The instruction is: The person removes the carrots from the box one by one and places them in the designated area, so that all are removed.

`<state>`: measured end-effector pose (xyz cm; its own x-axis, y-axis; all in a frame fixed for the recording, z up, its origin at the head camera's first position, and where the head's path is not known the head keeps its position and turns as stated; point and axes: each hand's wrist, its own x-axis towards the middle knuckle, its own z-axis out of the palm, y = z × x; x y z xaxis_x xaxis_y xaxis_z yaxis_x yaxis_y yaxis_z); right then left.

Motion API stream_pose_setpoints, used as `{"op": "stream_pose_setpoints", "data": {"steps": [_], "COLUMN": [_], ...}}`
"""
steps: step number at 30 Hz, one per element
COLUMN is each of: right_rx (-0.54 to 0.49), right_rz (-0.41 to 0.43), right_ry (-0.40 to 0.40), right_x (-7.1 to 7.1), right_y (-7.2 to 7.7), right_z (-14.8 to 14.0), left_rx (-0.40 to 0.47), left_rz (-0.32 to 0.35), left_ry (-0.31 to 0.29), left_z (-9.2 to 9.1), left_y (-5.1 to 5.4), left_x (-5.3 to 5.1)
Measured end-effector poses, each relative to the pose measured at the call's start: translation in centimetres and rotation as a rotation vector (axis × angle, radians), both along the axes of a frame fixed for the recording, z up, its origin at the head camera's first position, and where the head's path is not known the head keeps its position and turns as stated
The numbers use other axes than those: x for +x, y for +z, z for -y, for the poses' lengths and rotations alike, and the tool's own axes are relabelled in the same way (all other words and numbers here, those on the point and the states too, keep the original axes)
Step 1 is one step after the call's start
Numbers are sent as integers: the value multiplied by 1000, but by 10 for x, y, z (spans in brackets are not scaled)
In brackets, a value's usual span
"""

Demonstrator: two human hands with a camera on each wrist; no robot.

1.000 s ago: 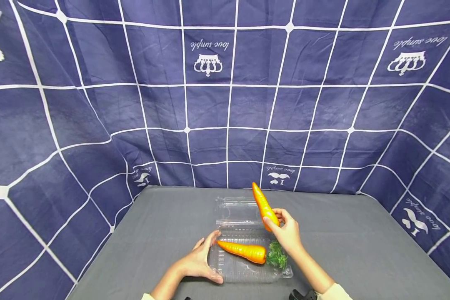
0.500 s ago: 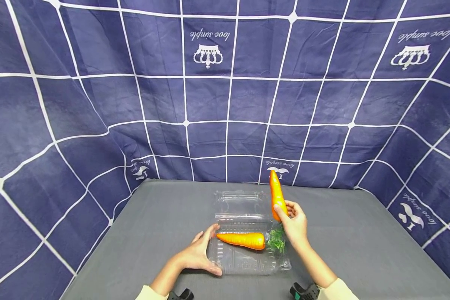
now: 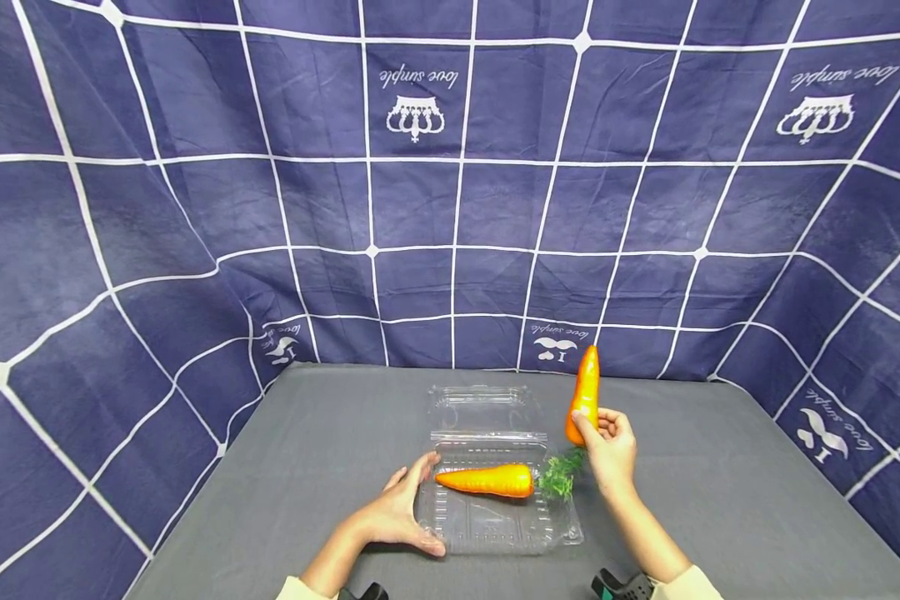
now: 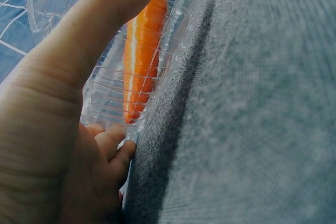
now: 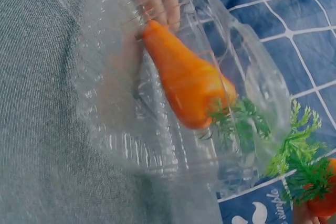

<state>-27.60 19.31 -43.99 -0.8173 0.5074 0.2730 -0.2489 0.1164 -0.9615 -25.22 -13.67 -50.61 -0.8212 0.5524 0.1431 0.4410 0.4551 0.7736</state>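
Note:
A clear plastic clamshell container (image 3: 487,532) lies on the grey surface, its hinged lid (image 3: 482,410) folded back away from me. Inside it an orange carrot (image 3: 487,481) lies crosswise, tip to the left and leafy end to the right. My left hand (image 3: 399,512) holds the container's left end between thumb and fingers. Above and right of the container, my right hand (image 3: 612,454) grips a second carrot (image 3: 586,396) near its thick end, tip upward. Green leaves (image 3: 561,475) hang over the container's right side; the two carrots' greens overlap there.
Grey cloth (image 3: 330,442) covers the table. A blue curtain (image 3: 495,208) with white grid lines closes off the back and both sides. Black wrist straps (image 3: 622,586) show at the bottom edge.
My right hand has carried its carrot to the right, out from over the container, and the carrot has turned from leaning left to nearly upright. My left hand stays at the container's left end.

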Motion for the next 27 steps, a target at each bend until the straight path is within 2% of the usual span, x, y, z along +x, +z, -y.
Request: {"op": "stream_pose_setpoints", "data": {"steps": [5, 12, 27], "right_rx": [-48, -46, 78], "right_rz": [6, 50, 172], "right_ry": [-30, -22, -16], "right_x": [1, 4, 8], "right_y": [0, 2, -11], "right_z": [-6, -14, -34], "left_rx": [11, 17, 11], "left_rz": [-8, -17, -21], "left_ry": [-13, -10, -13], "left_z": [0, 0, 0], "left_y": [0, -1, 0], "left_x": [0, 0, -1]}}
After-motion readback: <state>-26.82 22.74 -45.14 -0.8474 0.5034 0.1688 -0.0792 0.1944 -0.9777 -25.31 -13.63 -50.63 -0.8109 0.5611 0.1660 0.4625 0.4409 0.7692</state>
